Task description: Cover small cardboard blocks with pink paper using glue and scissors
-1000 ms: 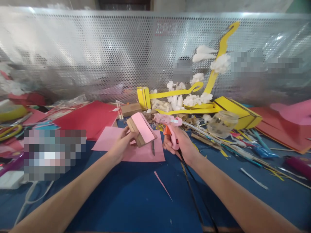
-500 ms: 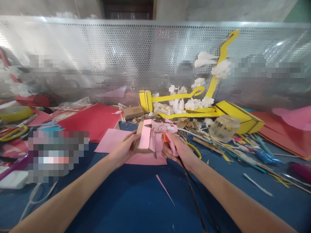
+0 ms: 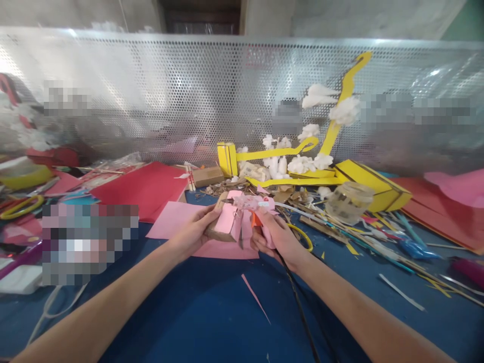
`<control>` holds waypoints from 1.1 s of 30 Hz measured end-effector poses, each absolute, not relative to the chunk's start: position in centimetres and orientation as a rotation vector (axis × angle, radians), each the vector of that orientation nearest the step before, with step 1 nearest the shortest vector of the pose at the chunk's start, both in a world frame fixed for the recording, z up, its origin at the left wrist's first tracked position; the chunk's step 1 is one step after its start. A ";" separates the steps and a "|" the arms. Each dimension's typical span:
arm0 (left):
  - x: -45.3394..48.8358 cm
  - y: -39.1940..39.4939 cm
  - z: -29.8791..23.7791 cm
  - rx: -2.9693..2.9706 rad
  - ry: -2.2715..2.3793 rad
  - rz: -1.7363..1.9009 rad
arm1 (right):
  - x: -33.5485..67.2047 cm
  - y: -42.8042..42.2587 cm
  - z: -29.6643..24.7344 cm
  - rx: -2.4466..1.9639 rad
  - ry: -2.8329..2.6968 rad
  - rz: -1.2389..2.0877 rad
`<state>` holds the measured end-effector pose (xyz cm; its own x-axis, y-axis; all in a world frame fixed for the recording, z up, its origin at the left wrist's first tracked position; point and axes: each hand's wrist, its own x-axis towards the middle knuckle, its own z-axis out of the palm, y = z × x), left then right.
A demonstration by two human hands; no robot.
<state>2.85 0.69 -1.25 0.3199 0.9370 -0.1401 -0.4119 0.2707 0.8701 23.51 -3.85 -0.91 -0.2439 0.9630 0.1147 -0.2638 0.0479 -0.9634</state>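
Centrally in the frame, a small cardboard box [image 3: 228,220] sits in our left hand [image 3: 194,229], above a pink sheet [image 3: 166,224]; pink paper covers its upper face, with bare cardboard at the near end. Our left fingers grasp its left side. Our right hand [image 3: 278,236], just right of centre, has its fingers wrapped around the handle of a pink glue gun [image 3: 253,202]; we cannot tell whether the orange trigger [image 3: 255,220] is squeezed. The nozzle [image 3: 228,200] lies over the far part of the pink face, though contact with it is unclear.

To work well here, we judge it best to brace the box firmly, draw the nozzle along evenly with light pressure, and place our left fingers well away from the hot tip.

The box's long axis runs up the frame and away from us, leaning slightly right at its far end, the bare end facing us. The gun lies across it, barrel nearly level, nozzle pointing left, handle slanting down to the right.

Farther out, a pink sliver [image 3: 256,298] lies on the blue tabletop [image 3: 181,317] at lower centre, beside the gun's black cable [image 3: 302,312]. We see a red sheet [image 3: 145,194] left of centre, a clear jar [image 3: 348,202] and a yellow box [image 3: 378,186] to the right, and a perforated metal panel [image 3: 170,91] across the top.
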 end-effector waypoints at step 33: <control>2.4 0.2 -1.5 0.846 0.750 0.906 | 24.3 -3.2 -1.1 -0.827 -1.192 1.412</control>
<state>2.39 0.20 -1.51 0.4212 0.8862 -0.1930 -0.3552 0.3570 0.8640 24.29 -3.19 -1.14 -0.1986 0.9728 0.1194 -0.2807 0.0603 -0.9579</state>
